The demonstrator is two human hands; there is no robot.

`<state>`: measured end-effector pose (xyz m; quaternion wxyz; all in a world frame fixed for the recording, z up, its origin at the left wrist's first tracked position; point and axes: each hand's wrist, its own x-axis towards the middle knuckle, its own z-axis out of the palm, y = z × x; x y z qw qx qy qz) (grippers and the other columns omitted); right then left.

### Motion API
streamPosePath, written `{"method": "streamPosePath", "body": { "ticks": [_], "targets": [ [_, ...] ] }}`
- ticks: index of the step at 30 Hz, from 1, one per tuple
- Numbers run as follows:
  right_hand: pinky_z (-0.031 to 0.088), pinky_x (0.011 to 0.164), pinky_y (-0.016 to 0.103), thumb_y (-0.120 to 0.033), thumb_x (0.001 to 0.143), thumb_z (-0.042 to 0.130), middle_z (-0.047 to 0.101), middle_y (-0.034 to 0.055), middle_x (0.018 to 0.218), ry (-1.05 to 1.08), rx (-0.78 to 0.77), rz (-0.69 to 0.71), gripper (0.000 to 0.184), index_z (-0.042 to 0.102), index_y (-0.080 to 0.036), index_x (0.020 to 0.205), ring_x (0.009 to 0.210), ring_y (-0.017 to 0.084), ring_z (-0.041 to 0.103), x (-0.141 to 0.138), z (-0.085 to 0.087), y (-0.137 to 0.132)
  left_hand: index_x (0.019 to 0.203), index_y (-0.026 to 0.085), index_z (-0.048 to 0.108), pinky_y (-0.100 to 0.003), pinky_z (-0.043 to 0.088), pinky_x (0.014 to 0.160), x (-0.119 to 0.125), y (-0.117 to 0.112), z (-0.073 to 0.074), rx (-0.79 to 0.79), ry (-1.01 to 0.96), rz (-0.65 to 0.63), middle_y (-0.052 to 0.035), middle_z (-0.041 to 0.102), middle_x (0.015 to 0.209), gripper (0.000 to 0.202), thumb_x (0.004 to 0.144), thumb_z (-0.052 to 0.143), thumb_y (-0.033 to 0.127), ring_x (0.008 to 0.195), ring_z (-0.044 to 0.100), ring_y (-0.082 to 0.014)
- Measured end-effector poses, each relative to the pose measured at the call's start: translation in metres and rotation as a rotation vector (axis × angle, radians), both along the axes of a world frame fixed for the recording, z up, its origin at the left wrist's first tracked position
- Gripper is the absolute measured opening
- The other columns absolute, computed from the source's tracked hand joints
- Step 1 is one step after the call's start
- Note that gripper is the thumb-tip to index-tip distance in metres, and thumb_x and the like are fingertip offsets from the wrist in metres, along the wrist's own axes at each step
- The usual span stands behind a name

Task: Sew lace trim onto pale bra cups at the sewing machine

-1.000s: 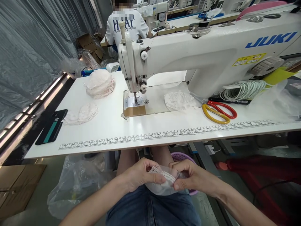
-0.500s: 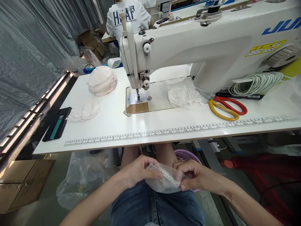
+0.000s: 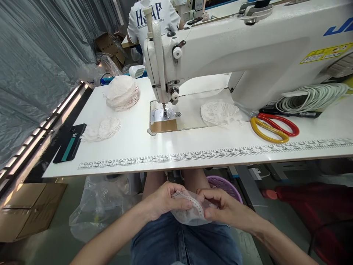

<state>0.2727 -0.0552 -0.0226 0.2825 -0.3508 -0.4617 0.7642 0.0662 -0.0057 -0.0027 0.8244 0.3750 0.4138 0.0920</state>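
- Left grip [image 3: 162, 200]: thumb and fingers pinching the left end of a sheer white rounded fabric piece with dotted lace trim [image 3: 189, 217], thumb on the near face.
- Right grip [image 3: 223, 206]: thumb and curled fingers pinching the right end of the same piece; fingertips behind the cloth hidden.
- Fabric piece sits between both grips, over blue denim shorts [image 3: 182, 239], off the desk.
- Its long axis runs left grip to right grip, dipping slightly rightward; lace trim follows that slope, rounded edge points down at the lap.
- Beyond both grips: flat white desk [image 3: 132, 147], black printed ruler scale [image 3: 198, 155] along near edge.
- Farther beyond: white metal sewing machine [image 3: 204, 55], needle end roughly beyond left grip, arm running off right.
- Straight beyond right grip: crumpled white lacy cloth [image 3: 219, 113]; to its right, scissors with red and yellow handles [image 3: 270, 129], blades toward the cloth.
- Beyond and left of left grip: round stack of white cloth pieces [image 3: 121, 92]; nearer, flat white lace-edged piece [image 3: 106, 129] beside black phone with teal stripe [image 3: 70, 143].
- Just beyond right grip, below desk level: round purple plastic basket [image 3: 230, 187], partly hidden.
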Motion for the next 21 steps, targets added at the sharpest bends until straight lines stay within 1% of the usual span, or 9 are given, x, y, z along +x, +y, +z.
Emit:
{"method": "streamPosePath", "body": {
  "ticks": [3, 6, 10, 14, 18, 20, 21],
  "targets": [
    [0.024, 0.054, 0.022, -0.045, 0.08, 0.067, 0.043, -0.0041, 0.066, -0.025, -0.025, -0.007, 0.032, 0.058, -0.014, 0.076, 0.061, 0.009, 0.035, -0.005, -0.001, 0.0, 0.073, 0.01, 0.068, -0.02, 0.041, 0.059, -0.002, 0.002, 0.001, 0.025, 0.027, -0.018, -0.0014, 0.064, 0.066, 0.032, 0.058, 0.083, 0.035, 0.06, 0.055, -0.0087],
    [0.024, 0.054, 0.022, -0.041, 0.079, 0.07, 0.046, -0.0036, 0.066, -0.007, -0.079, -0.007, 0.03, 0.058, -0.013, 0.075, 0.061, 0.009, 0.035, -0.006, -0.001, 0.0, 0.071, 0.01, 0.069, -0.02, 0.039, 0.058, -0.004, 0.003, 0.0, 0.009, 0.041, -0.024, -0.0001, 0.062, 0.063, 0.033, 0.055, 0.084, 0.035, 0.058, 0.052, -0.0079],
    [0.025, 0.054, 0.022, -0.04, 0.076, 0.072, 0.049, -0.0028, 0.066, 0.038, -0.132, 0.001, 0.03, 0.06, -0.013, 0.075, 0.06, 0.008, 0.038, -0.005, 0.003, -0.001, 0.07, 0.01, 0.07, -0.022, 0.041, 0.061, -0.006, 0.004, 0.003, -0.043, 0.034, -0.058, -0.0003, 0.063, 0.063, 0.035, 0.05, 0.086, 0.033, 0.058, 0.053, -0.0093],
    [0.025, 0.053, 0.021, -0.042, 0.074, 0.073, 0.048, -0.0033, 0.065, 0.036, -0.133, 0.024, 0.031, 0.06, -0.013, 0.074, 0.059, 0.008, 0.037, -0.005, 0.005, 0.001, 0.069, 0.011, 0.071, -0.025, 0.044, 0.064, -0.003, 0.004, 0.006, -0.078, 0.037, -0.064, -0.0009, 0.064, 0.063, 0.036, 0.047, 0.087, 0.035, 0.06, 0.056, -0.0116],
    [0.024, 0.052, 0.021, -0.042, 0.075, 0.072, 0.047, -0.0037, 0.063, 0.022, -0.109, 0.021, 0.032, 0.06, -0.013, 0.073, 0.058, 0.008, 0.036, -0.009, 0.004, 0.002, 0.066, 0.011, 0.07, -0.023, 0.042, 0.06, 0.0, 0.003, 0.008, -0.06, 0.077, -0.034, 0.0003, 0.063, 0.06, 0.034, 0.047, 0.087, 0.034, 0.057, 0.054, -0.0101],
    [0.025, 0.051, 0.02, -0.043, 0.075, 0.072, 0.047, -0.0038, 0.062, 0.027, -0.105, 0.027, 0.032, 0.06, -0.014, 0.073, 0.056, 0.007, 0.036, -0.007, 0.009, 0.002, 0.065, 0.011, 0.07, -0.021, 0.04, 0.057, -0.001, 0.003, 0.013, -0.054, 0.082, -0.024, 0.001, 0.062, 0.058, 0.033, 0.047, 0.087, 0.033, 0.055, 0.052, -0.009],
    [0.027, 0.051, 0.02, -0.044, 0.075, 0.072, 0.047, -0.0038, 0.062, 0.031, -0.097, 0.036, 0.032, 0.061, -0.014, 0.072, 0.056, 0.007, 0.037, -0.004, 0.015, 0.002, 0.064, 0.011, 0.07, -0.021, 0.04, 0.056, -0.001, 0.003, 0.018, -0.051, 0.074, -0.021, 0.0012, 0.062, 0.058, 0.032, 0.047, 0.087, 0.033, 0.054, 0.052, -0.0087]
  ]
}}
